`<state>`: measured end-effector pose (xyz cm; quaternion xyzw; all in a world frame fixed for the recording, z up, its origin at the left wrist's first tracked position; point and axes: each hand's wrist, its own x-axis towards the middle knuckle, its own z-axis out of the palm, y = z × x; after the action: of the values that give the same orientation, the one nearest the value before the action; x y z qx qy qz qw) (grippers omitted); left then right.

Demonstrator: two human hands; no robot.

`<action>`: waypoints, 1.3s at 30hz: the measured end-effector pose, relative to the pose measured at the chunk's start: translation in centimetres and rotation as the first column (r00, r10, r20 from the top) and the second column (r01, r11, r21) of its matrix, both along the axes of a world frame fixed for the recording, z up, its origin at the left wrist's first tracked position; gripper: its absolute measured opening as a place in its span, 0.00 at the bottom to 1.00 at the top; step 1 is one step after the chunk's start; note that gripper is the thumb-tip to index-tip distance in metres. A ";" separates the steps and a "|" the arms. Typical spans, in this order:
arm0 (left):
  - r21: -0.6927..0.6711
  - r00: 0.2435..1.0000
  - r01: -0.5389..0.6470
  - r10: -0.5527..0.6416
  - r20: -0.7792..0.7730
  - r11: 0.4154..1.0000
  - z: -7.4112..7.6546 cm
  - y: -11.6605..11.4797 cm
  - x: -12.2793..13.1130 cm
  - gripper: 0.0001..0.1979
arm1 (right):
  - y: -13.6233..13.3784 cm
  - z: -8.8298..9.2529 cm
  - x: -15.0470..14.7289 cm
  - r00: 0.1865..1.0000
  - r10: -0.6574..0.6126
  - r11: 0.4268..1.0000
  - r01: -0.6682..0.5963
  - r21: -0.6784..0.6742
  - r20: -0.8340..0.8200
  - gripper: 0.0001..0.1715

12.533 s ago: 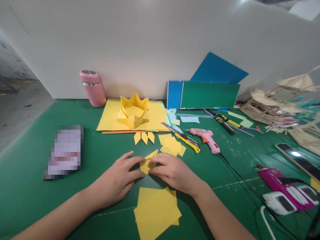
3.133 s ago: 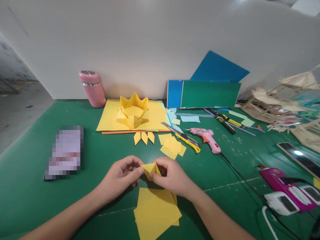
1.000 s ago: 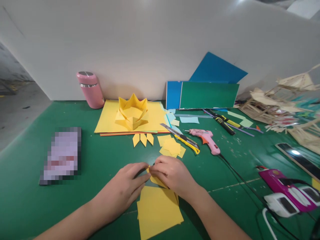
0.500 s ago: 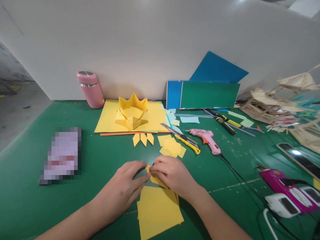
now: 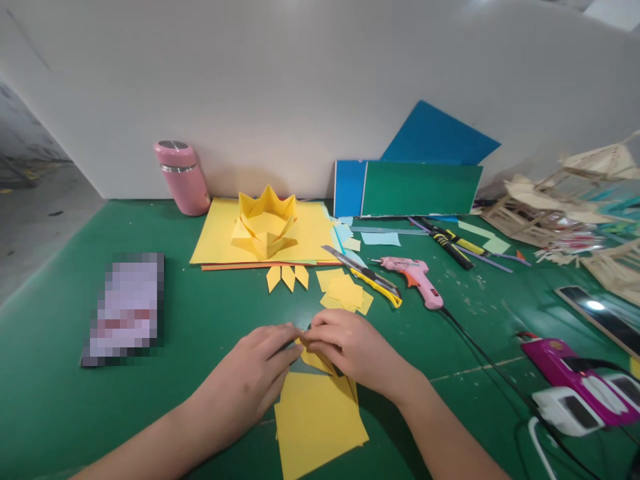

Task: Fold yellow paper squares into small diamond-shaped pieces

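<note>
My left hand [image 5: 250, 377] and my right hand [image 5: 350, 347] meet over a small folded yellow paper piece [image 5: 316, 361] and press it onto the green table [image 5: 70, 400]. Both hands have bent fingers pinching its upper edge; most of the piece is hidden under them. Just below lies a stack of yellow paper squares [image 5: 317, 423]. Farther back sit three small yellow folded petals [image 5: 287, 276], a heap of small yellow squares [image 5: 345, 292], and a yellow paper crown [image 5: 266, 221] on large yellow sheets [image 5: 220, 240].
A pink bottle [image 5: 183, 177] stands at the back left. A yellow utility knife [image 5: 365, 275], pink glue gun [image 5: 414, 278] with its cord, blue and green boards [image 5: 415, 183], wooden stick models [image 5: 565, 213] and a magenta device [image 5: 575, 380] fill the right. A pixelated phone [image 5: 125, 310] lies left.
Three seconds ago the hands held the folded piece up off the table; they have since lowered it and press it flat. Over the last second they barely moved.
</note>
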<state>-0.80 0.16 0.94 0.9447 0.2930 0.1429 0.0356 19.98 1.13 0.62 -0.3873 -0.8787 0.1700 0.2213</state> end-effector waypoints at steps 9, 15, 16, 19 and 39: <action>0.021 1.000 0.009 -0.008 -0.028 1.000 0.1 -0.1 0.2 0.16 | 0.1 -0.2 0.3 1.000 -0.022 1.000 0.022 -0.004 -0.004 0.09; -0.005 1.000 -0.002 0.001 -0.013 1.000 0.3 0.1 0.2 0.14 | -0.1 0.6 0.3 0.998 -0.022 0.999 0.023 -0.031 0.055 0.09; -0.006 1.000 -0.002 0.002 -0.011 1.000 0.3 0.1 0.3 0.14 | -0.1 0.6 0.4 0.998 -0.029 0.999 0.031 -0.032 0.063 0.09; -0.003 1.000 0.001 -0.001 -0.008 1.000 0.4 0.2 0.3 0.14 | -0.1 0.4 0.4 0.997 -0.044 0.998 0.047 -0.040 0.070 0.10; -0.054 1.000 -0.001 0.001 -0.006 0.999 -0.5 0.0 0.0 0.14 | 0.2 -0.1 0.4 0.992 -0.112 0.993 0.110 0.035 0.058 0.08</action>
<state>-0.83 0.19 0.47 0.9437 0.2973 0.1322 0.0603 20.39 1.29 0.48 -0.4367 -0.8647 0.1317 0.2103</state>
